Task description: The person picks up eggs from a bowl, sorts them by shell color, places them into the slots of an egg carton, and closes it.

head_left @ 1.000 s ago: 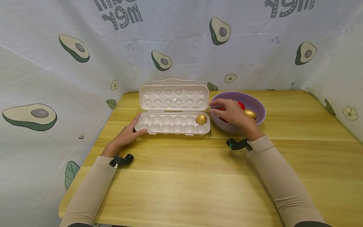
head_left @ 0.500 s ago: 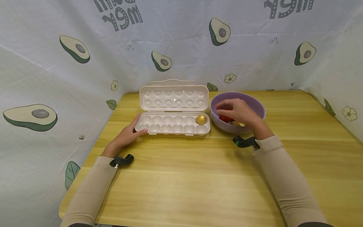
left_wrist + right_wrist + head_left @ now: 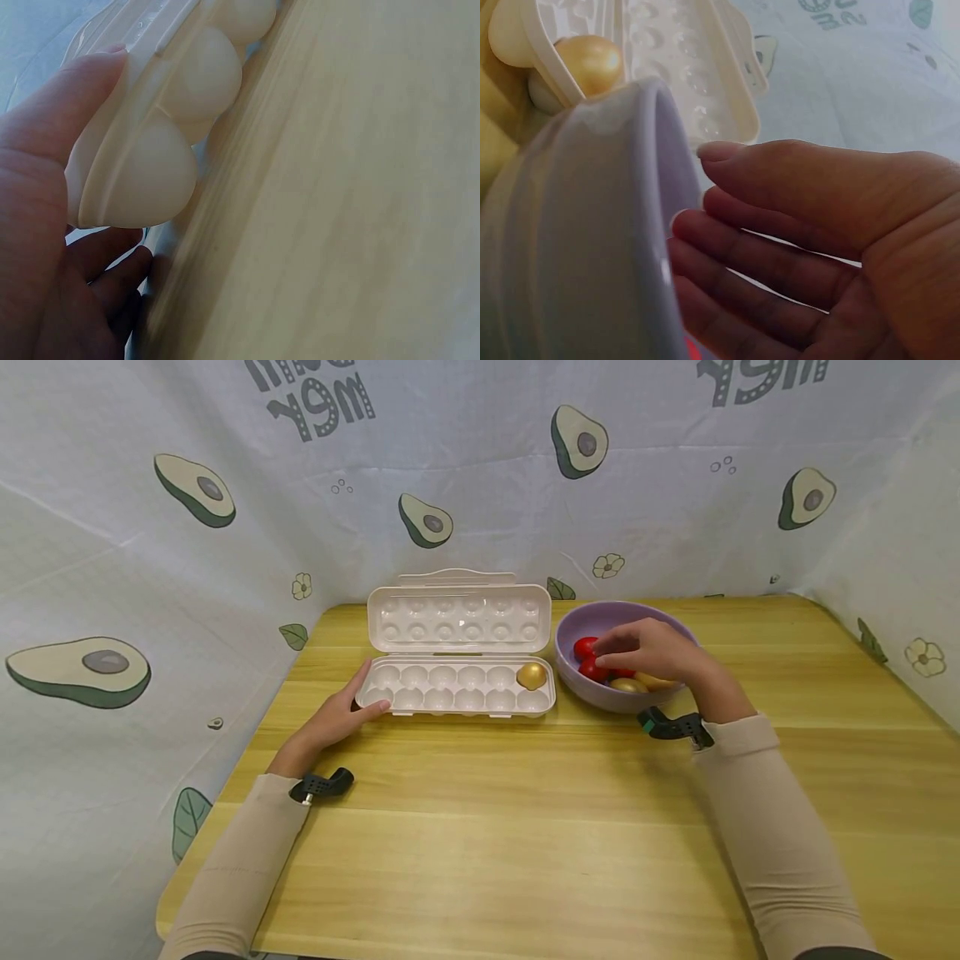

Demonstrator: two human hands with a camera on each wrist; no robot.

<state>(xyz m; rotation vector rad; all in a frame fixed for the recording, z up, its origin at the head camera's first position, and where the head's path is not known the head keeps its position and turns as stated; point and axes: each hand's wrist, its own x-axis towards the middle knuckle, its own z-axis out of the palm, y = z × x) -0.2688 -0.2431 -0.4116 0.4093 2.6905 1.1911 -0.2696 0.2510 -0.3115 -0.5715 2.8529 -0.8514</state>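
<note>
A white egg carton [image 3: 455,700] stands with its lid raised in the head view. A gold egg [image 3: 532,676] sits in the back-row cup at its right end. My left hand [image 3: 337,714] grips the carton's left end. The left wrist view shows the thumb over the rim and the other fingers around the end. To the right is a purple bowl [image 3: 600,697] with red eggs [image 3: 593,669] and gold eggs [image 3: 628,685]. My right hand [image 3: 652,652] is over the bowl, its fingers loosely bent and nothing visible between them. It hides part of the bowl's contents.
The carton and bowl stand close together near the back of the wooden table [image 3: 480,827]. A white cloth [image 3: 495,460] printed with avocados hangs behind the table and along its sides.
My right hand has moved to the right across the bowl, uncovering red eggs on the bowl's left side. My left hand and the carton have stayed put.
</note>
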